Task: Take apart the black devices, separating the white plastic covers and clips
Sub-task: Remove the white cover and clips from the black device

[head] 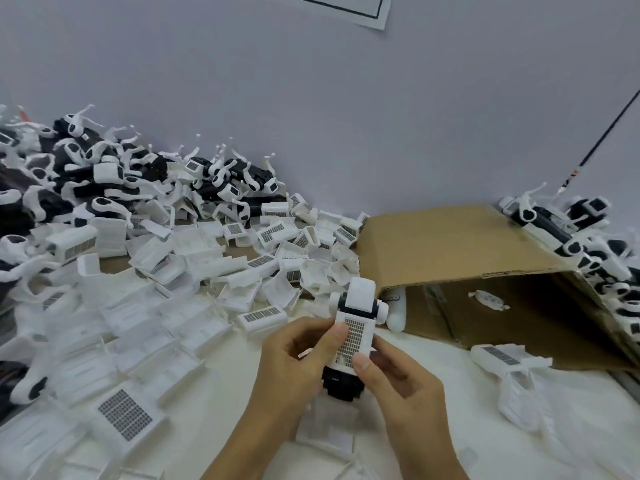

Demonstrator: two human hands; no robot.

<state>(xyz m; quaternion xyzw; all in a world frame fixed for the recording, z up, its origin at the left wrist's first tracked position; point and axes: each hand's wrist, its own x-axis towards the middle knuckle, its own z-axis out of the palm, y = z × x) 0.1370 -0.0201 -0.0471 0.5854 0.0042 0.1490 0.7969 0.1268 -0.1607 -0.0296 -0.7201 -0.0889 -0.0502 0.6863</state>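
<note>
Between my two hands I hold one black device (344, 384) upright, its white cover (354, 336) with the grid label facing me. My left hand (294, 362) grips it with the thumb on the label's left edge; my right hand (398, 382) pinches the cover's lower right side. Left of the hands, loose white covers (145, 327) litter the counter (235, 403). Just beyond to the right lies an open cardboard box (450, 251). Farther left, unopened devices (114, 178) are heaped against the wall (311, 116).
</note>
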